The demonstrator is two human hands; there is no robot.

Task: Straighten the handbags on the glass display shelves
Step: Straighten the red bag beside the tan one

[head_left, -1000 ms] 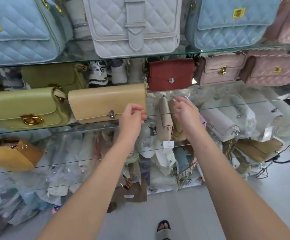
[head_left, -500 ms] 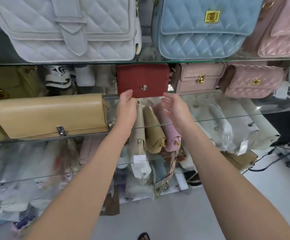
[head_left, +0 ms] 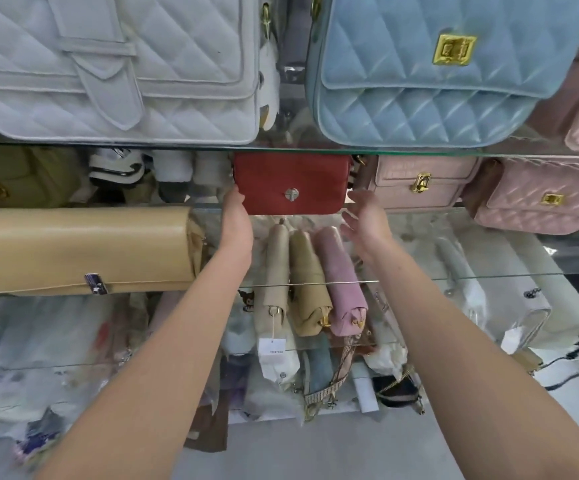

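A small red handbag (head_left: 291, 183) with a round silver clasp stands on the middle glass shelf (head_left: 419, 211), below the upper shelf. My left hand (head_left: 236, 221) rests against its lower left corner with the fingers stretched up along the bag's end. My right hand (head_left: 364, 220) hovers just off its lower right corner, fingers spread and holding nothing. Both forearms reach up from below.
Right of the red bag stand two pink bags (head_left: 419, 181) (head_left: 540, 199). A long tan clutch (head_left: 80, 247) lies at the left. A white quilted bag (head_left: 115, 64) and a blue quilted one (head_left: 419, 74) sit above. Three narrow bags (head_left: 307, 282) stand on the lower shelf under my hands.
Both hands have risen from the lower shelf and the tan clutch to the red handbag, one at each side. The view has shifted right and closer.
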